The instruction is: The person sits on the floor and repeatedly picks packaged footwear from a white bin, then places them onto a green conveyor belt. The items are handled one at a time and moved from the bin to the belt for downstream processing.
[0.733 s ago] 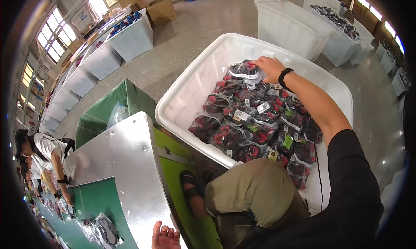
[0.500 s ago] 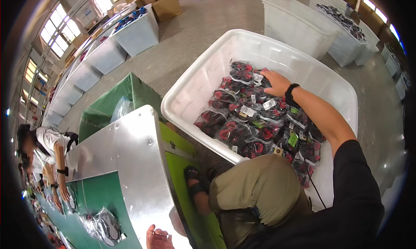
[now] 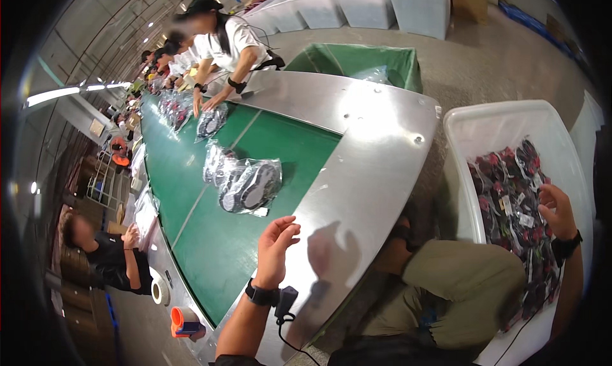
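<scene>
My left hand hovers over the metal end plate of the conveyor, fingers loosely bent and apart, holding nothing. Just beyond it, on the green belt, lies a clear plastic bag with what look like grey-and-black shoes; another shiny clear bag touches it. My right hand is over the white bin at the right, its fingers parted and empty. Below that hand are many black-and-red bagged items, which look like shoes.
A co-worker in a white top handles a bagged pair farther up the belt. Another person in black is at the left. A tape roll and an orange roll are along the near-left edge. A green bin stands behind the conveyor.
The view has swung left toward the conveyor. My right hand has lifted off the bagged items in the bin, holding none. My left hand now shows fully above the metal plate.
</scene>
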The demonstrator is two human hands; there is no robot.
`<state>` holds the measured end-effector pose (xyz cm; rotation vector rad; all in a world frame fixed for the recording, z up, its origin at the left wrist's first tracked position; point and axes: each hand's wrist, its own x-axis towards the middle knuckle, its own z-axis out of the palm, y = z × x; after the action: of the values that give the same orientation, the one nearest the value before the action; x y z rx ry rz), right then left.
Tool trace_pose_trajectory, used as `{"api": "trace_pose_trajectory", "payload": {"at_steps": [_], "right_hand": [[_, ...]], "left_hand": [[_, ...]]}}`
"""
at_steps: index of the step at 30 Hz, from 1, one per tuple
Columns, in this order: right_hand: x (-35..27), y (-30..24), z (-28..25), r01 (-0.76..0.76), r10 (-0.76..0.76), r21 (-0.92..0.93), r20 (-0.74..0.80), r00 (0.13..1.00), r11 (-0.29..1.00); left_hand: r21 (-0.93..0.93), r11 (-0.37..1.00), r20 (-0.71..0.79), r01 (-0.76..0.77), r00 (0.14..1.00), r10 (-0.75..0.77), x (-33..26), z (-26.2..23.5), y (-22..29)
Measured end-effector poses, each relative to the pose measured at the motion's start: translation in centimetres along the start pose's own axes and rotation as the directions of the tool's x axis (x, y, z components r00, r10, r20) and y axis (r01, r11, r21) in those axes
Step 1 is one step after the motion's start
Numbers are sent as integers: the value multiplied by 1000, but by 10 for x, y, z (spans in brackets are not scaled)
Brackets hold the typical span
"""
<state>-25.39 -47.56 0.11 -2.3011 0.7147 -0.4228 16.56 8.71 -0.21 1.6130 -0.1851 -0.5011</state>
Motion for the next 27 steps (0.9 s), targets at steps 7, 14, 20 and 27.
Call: {"api": "trace_pose_trajectory", "payload": {"at_steps": [7, 14, 20, 27], "right_hand": [[-20, -99, 18, 363, -355, -141, 79, 931, 921], [-42, -122, 19, 393, -392, -143, 38, 919, 908], [-45, -128, 19, 459, -458, -108, 34, 888, 882], [-43, -161, 36, 380, -377, -106, 51, 925, 919]], "left_hand": [[684, 705, -221, -186, 868, 444, 93, -91, -34], [907, 410, -311, 99, 814, 490, 156, -156, -50], [911, 397, -292, 115, 859, 421, 177, -180, -62], [830, 513, -396, 218, 878, 267, 174, -198, -61]]}}
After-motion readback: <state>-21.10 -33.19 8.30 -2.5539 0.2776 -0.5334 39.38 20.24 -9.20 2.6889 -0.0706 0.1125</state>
